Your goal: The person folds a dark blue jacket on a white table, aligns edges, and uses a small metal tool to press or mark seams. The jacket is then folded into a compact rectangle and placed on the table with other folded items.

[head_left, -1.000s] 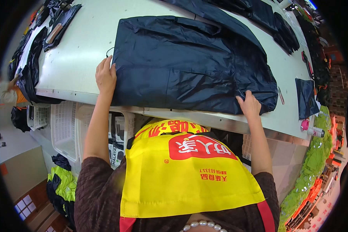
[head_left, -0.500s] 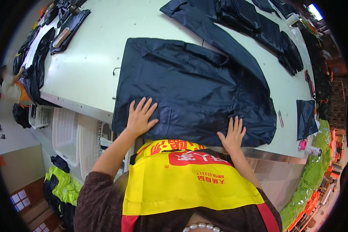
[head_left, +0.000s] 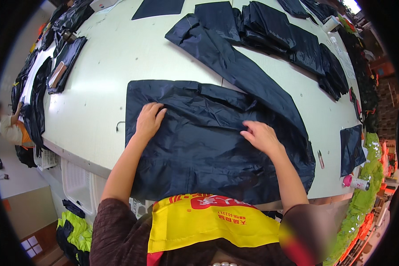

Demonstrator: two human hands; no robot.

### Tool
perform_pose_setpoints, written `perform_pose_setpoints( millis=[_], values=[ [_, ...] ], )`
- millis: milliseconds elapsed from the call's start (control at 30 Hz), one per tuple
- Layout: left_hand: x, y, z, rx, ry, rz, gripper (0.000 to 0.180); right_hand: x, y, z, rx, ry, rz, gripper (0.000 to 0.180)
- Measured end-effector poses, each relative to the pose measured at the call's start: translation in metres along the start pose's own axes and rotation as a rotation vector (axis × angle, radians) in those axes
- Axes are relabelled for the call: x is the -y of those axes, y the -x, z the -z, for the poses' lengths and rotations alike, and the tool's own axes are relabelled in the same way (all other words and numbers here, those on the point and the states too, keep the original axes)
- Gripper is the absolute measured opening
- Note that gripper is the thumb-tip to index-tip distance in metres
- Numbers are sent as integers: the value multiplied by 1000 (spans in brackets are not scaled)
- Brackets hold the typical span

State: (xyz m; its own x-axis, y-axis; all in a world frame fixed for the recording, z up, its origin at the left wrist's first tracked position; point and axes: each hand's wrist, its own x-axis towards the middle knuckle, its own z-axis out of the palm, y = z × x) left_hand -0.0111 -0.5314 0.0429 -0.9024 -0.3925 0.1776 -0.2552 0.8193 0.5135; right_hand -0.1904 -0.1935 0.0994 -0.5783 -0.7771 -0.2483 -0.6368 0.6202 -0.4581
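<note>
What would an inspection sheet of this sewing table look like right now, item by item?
Surface: pale work table, wide, mostly bare on its left part.
Job's things: dark navy garment spread flat at the near edge, wrinkled.
Clutter: long navy strip behind it; stacked navy pieces at the far right; small navy piece; pink-capped bottle; dark pieces at the left edge.
Grippers: left hand and right hand both flat on the garment, fingers open.
Cables: nothing seen.
Surroundings: white baskets under the table; another person at far left.
</note>
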Motion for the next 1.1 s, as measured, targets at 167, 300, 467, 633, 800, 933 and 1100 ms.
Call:
perform_pose_setpoints(
  millis=[167,300,467,633,800,933,1100],
  values=[
    [61,-69,-40,-238,-461,72,54,-75,-69,-19,-173,157,-369,63],
    [73,-122,-25,-318,-61,292,46,-31,-50,10,-352,84,-137,40],
    [42,-263,-10,-444,50,53,57,-25,-41,44,-647,340,-52,50],
    [12,-365,-25,-146,244,272,58,-60,-26,53,-292,518,-562,97],
    [-5,-385,17,-190,663,127,25,-126,7,57,-473,418,-483,53],
    [-1,-305,125,-499,725,-239,27,-114,29,67,-916,435,-217,56],
    [86,-107,123,-309,1132,95,20,-89,72,19,-691,558,-3,69]
  ],
)
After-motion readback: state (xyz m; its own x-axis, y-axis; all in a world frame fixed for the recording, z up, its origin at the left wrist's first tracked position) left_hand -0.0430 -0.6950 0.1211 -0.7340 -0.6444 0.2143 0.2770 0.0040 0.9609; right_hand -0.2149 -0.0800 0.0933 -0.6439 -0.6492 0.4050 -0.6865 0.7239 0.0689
